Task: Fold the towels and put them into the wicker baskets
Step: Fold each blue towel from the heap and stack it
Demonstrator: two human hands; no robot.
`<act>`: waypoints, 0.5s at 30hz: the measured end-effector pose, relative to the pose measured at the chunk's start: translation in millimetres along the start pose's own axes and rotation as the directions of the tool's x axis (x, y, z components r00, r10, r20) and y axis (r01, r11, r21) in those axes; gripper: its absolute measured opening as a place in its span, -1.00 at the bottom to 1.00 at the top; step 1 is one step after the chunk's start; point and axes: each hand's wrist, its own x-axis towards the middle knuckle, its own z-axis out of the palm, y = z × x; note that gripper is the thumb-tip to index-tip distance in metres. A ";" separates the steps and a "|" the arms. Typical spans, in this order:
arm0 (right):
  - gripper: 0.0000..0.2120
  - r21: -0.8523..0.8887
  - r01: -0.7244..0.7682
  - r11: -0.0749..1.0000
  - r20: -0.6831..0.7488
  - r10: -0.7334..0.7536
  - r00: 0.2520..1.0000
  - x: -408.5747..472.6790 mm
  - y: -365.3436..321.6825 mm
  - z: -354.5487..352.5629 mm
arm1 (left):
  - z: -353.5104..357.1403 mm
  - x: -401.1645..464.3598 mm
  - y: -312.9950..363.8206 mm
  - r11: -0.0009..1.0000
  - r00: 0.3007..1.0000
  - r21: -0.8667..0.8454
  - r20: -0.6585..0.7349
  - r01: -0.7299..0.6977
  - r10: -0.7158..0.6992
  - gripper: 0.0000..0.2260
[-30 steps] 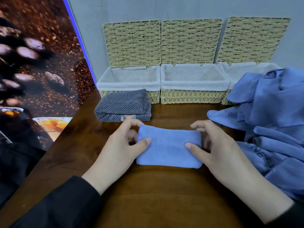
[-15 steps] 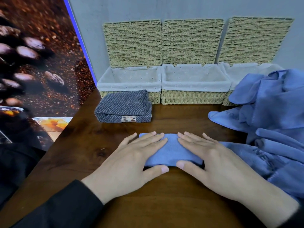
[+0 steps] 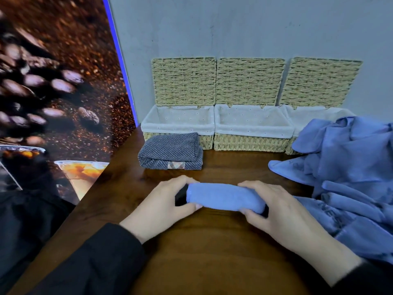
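Two hands hold a small blue towel [image 3: 225, 198] that is folded up into a thick bundle. The left hand [image 3: 161, 206] is curled around the left end, with the thumb under the near edge and the fingers over the far edge. The right hand [image 3: 280, 211] is curled around the right end the same way. Both hands are closed on the towel. I cannot tell if it is just off the table [image 3: 208, 252] or still touching it.

Past the left hand, a bit farther back, a grey towel [image 3: 170, 153] lies folded on the table. It has a small tag on its near edge. It sits right in front of the left basket [image 3: 177, 126] and seems to touch it.

Three baskets stand in a row at the back, far from the hands, against the wall [image 3: 234, 28]. The middle basket [image 3: 252, 129] is straight ahead of the held towel. The right basket [image 3: 310, 112] is partly hidden. Each one has a white cloth inside and its lid stands open against the wall. No towels show in the left and middle baskets.

Just beside the right hand is a big messy pile of blue towels [image 3: 348, 177]. The pile comes right up against the right wrist and covers the front of the right basket.

Far off past the left hand is a big picture of coffee beans [image 3: 53, 92].
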 end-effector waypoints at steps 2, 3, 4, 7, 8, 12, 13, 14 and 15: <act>-0.61 0.174 -0.093 0.980 -0.031 0.100 0.995 2.7 -5.7 1.3 | -2.5 -2.1 3.4 0.982 0.996 -0.182 -0.066 0.042 -0.054 -0.80; -0.65 0.303 -0.139 0.943 -0.040 0.158 0.987 6.6 -10.1 4.0 | -4.6 -2.9 4.8 0.954 0.990 -0.294 -0.104 0.057 -0.091 -0.83; -0.68 0.434 -0.168 0.885 -0.047 0.208 0.977 12.0 -15.7 7.7 | -6.9 -3.3 3.5 0.917 0.981 -0.393 -0.137 0.071 -0.134 -0.83; -0.71 0.680 -0.220 0.699 -0.020 0.319 0.948 33.5 -33.3 25.6 | -17.1 -3.7 -6.6 0.870 0.932 -0.484 -0.263 0.097 -0.250 -0.70; -0.68 0.716 -0.249 0.652 0.016 0.341 0.940 40.9 -38.0 33.0 | -20.9 -4.1 -11.6 0.863 0.910 -0.493 -0.297 0.112 -0.288 -0.69; -0.30 0.798 -0.319 0.512 0.190 0.289 0.938 68.2 -50.0 60.0 | -36.5 -4.8 -38.3 0.812 0.813 -0.555 -0.382 0.179 -0.440 -0.75; -0.29 0.791 -0.317 0.524 0.194 0.276 0.941 74.4 -54.3 64.3 | -40.0 -4.5 -46.6 0.815 0.787 -0.544 -0.405 0.201 -0.465 -0.75; -0.32 0.774 -0.312 0.552 0.184 0.276 0.943 80.2 -59.0 68.2 | -44.2 -4.4 -55.0 0.821 0.764 -0.526 -0.429 0.223 -0.482 -0.74; -0.36 0.746 -0.303 0.592 0.159 0.284 0.946 85.1 -64.1 71.2 | -48.1 -3.6 -62.8 0.829 0.744 -0.504 -0.452 0.243 -0.493 -0.73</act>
